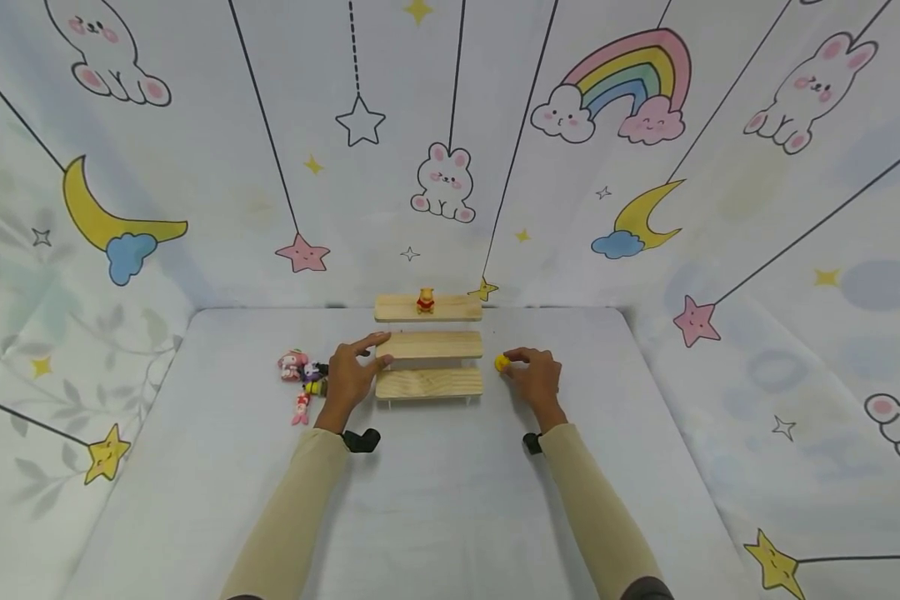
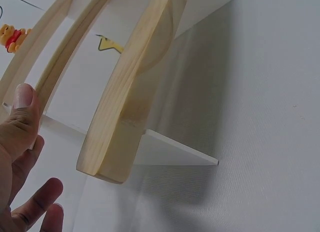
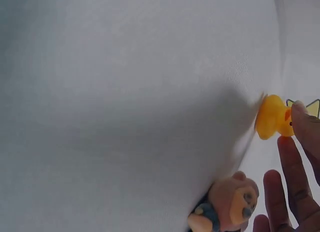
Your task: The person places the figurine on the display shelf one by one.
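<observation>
Right grip (image 1: 538, 379) pinching duck (image 3: 271, 117), bear (image 1: 425, 302) on shelf (image 1: 435, 344)

Head view: left hand (image 1: 351, 379) hides one end of the small yellow-and-dark toy figurine (image 1: 314, 387); right hand (image 1: 536, 379) covers part of the yellow toy duck (image 1: 501, 363). Left wrist crops the three-tier pale wooden shelf (image 2: 112, 109) up top. Right wrist: brown-and-tan monkey figurine (image 3: 230, 201) blurry, right hand clipped at right edge.

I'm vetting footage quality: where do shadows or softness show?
Left wrist: a broad dark shadow right of the front plank; right wrist: a wide dim shadow left of the yellow duck, monkey figure soft; head: fairly even light, faint shadows beside the sleeves.
</observation>
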`<state>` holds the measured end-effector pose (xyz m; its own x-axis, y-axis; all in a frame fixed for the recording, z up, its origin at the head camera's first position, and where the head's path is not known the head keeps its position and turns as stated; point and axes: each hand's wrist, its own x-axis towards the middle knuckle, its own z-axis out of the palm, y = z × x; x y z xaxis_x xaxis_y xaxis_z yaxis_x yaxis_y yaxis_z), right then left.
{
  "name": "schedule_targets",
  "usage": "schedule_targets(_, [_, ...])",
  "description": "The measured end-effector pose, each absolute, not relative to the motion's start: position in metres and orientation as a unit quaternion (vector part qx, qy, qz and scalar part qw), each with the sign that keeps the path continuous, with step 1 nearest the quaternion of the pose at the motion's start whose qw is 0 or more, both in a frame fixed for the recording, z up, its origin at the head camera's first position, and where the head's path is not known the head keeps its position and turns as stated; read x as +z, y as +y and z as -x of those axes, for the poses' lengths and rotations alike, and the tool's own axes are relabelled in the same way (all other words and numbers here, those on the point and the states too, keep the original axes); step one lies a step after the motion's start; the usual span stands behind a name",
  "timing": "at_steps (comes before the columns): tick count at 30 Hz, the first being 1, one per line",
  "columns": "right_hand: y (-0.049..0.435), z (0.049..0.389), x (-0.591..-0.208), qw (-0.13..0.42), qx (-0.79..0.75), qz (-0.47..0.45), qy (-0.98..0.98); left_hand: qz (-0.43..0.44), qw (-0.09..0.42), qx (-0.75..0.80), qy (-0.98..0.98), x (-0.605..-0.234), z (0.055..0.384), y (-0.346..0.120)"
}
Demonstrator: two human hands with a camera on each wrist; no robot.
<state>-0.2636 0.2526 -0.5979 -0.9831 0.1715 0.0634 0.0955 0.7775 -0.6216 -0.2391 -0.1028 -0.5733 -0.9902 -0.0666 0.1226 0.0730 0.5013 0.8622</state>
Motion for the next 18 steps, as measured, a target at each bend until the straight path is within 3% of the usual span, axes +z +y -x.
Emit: schedule_targets(18, [0.2492,0.2660,-0.5931,0.092,0.318,0.044,-0.943,0.002,0.068,-0.510,-0.857,-0.5708,0.2374,-0.1024])
